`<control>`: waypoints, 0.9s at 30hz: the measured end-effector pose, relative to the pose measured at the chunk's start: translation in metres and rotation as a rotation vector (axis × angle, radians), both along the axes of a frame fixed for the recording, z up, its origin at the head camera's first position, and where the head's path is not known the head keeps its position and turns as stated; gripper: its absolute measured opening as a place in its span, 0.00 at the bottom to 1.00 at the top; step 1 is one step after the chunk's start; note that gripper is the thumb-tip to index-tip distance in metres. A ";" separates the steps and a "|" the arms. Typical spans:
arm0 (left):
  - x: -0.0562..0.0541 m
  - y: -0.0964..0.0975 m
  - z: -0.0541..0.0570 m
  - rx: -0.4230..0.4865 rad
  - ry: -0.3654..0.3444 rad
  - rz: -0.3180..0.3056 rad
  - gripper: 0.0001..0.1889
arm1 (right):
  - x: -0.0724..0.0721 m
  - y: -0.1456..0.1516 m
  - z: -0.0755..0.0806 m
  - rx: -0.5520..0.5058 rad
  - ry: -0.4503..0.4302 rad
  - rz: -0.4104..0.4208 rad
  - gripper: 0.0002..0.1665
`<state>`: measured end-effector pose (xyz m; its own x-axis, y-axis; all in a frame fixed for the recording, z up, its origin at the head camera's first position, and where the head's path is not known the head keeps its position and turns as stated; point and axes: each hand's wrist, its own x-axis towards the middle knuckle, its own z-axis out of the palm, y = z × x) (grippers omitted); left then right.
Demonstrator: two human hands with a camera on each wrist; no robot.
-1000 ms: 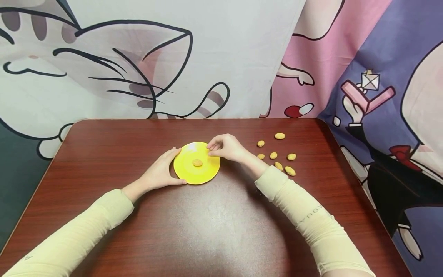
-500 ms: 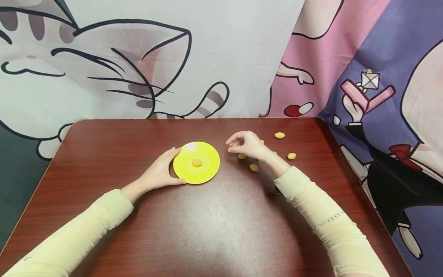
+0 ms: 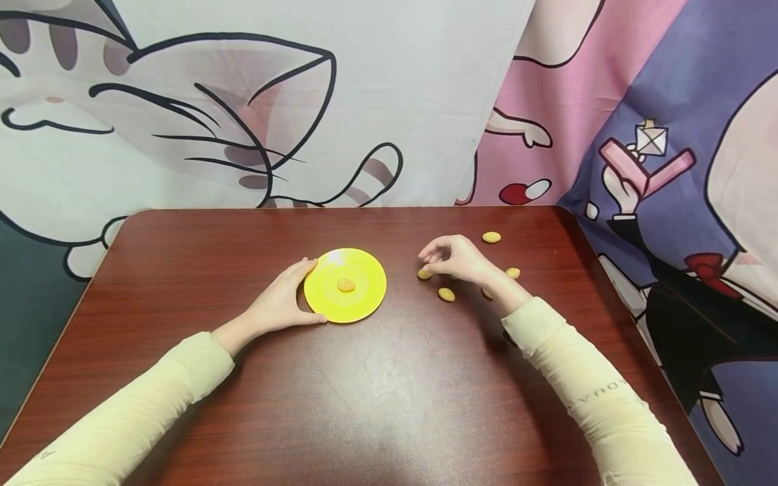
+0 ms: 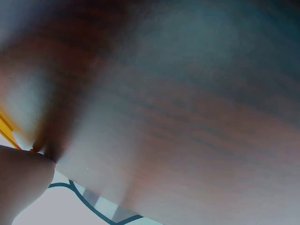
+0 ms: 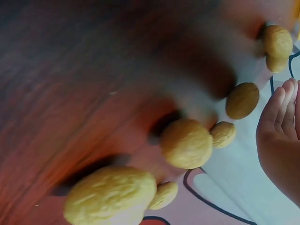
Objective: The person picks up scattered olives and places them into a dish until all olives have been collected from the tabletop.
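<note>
A round yellow plate (image 3: 367, 300) lies on the table, with one small tan oval piece (image 3: 346, 285) on it. My left hand (image 3: 279, 297) holds the plate's left rim, fingers at the far side and thumb at the near side. In the left wrist view, part of that hand (image 4: 23, 183) shows beside a sliver of yellow. My right hand (image 3: 456, 260) hovers with loosely bent fingers among more yellow pieces, its fingertips close over one (image 3: 425, 275). In the right wrist view these look like small wrinkled potatoes (image 5: 112, 197), and nothing shows between the fingers.
Another piece (image 3: 446, 295) lies just nearer than the right hand. Others, (image 3: 491, 237) one toward the back and one (image 3: 513, 273) by the wrist, lie to the right. Behind the dark red table (image 3: 365, 391) hang cartoon-printed cloths (image 3: 425, 101).
My right hand has moved from the plate's right rim rightward, over the scattered pieces, uncovering two of them. My left hand and the plate have stayed in place.
</note>
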<state>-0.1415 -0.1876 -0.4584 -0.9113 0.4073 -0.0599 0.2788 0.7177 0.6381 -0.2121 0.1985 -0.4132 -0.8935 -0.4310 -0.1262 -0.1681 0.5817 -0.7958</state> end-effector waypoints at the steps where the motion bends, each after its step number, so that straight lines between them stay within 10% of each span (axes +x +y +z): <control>1: 0.000 0.000 0.000 0.001 0.002 -0.001 0.61 | 0.000 0.001 -0.001 0.003 0.000 -0.001 0.15; 27: 0.000 0.001 0.001 -0.001 -0.018 0.005 0.61 | 0.000 0.010 -0.016 0.067 0.011 0.036 0.14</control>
